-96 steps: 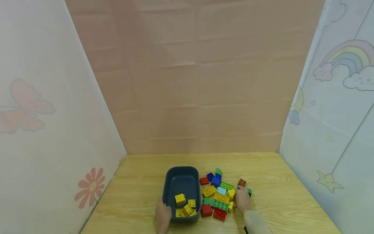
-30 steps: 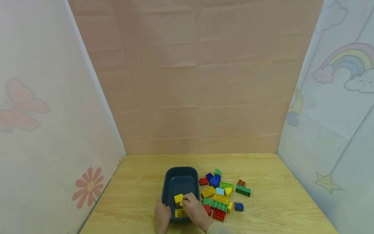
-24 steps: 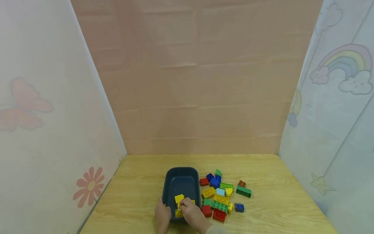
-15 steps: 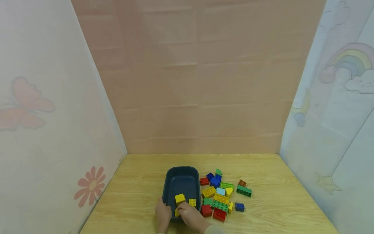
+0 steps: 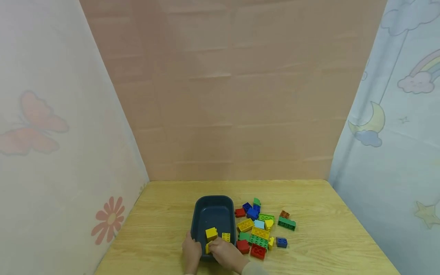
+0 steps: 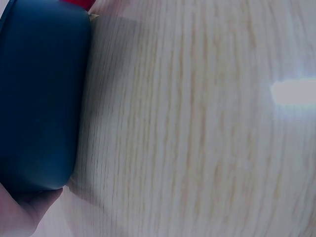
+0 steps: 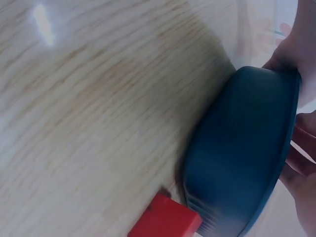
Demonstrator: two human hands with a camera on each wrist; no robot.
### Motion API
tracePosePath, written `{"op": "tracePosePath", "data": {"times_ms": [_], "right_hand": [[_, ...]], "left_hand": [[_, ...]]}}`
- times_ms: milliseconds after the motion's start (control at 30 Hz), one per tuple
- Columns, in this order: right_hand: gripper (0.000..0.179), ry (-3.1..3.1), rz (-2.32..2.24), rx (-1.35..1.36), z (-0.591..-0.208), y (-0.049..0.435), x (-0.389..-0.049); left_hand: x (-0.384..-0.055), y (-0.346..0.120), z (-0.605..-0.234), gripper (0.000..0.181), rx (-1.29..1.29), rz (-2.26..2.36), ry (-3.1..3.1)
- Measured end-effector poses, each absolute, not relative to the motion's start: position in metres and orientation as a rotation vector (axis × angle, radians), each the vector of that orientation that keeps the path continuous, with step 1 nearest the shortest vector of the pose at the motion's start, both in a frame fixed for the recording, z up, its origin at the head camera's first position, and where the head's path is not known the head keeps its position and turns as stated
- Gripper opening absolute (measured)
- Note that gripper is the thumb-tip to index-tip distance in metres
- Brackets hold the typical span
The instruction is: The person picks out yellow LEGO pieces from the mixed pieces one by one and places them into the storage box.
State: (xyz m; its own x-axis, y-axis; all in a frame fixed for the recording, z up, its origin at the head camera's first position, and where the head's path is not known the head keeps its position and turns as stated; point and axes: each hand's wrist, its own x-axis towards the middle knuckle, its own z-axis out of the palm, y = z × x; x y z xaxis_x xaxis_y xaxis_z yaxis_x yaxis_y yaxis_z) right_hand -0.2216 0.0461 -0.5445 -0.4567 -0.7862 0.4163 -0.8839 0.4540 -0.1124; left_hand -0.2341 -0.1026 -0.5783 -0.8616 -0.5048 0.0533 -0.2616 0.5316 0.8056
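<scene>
My left hand (image 5: 191, 252) grips the near left rim of a dark blue plastic tub (image 5: 214, 202); its thumb presses on the tub wall in the left wrist view. My right hand (image 5: 225, 254) reaches over the near right rim, fingers curled inside the tub. They pinch a yellow toy brick (image 5: 207, 248), mostly hidden under the hand. Just beyond lie another yellow brick (image 5: 211, 233) and a four-stud yellow brick (image 5: 225, 236). In the right wrist view the right fingers (image 7: 303, 163) dip behind the tub wall (image 7: 237, 148).
Right of the tub, loose bricks crowd together: red (image 5: 243, 246), green (image 5: 259, 242), yellow (image 5: 245, 225) and blue (image 5: 252, 213). Farther right lie a long green brick (image 5: 287, 224), a brown one (image 5: 285, 214) and a blue one (image 5: 282, 242). Fabric walls enclose the wooden table (image 5: 154, 225).
My right hand has come from the loose bricks at the right into the tub, then shifted slightly toward its near end. The left hand has kept its grip on the rim.
</scene>
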Motion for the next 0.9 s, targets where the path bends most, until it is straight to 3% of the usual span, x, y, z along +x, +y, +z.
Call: {"op": "tracePosePath", "data": {"times_ms": [400,733,900], "right_hand": [[0.009,-2.338,0.613,0.952,-0.530,0.096,-0.250],[0.005,-2.521,0.666,0.527,-0.540,0.155,-0.271],[0.013,-2.541,0.678,0.374,-0.550,0.173,-0.276]], "left_hand": [[-0.235,-0.102,-0.578,0.048,0.684,-1.270,-2.514],[-0.237,-0.102,-0.579,0.047,0.734,-1.265,-2.533],[-0.237,-0.101,-0.576,0.046,0.739,-1.265,-2.539]]}}
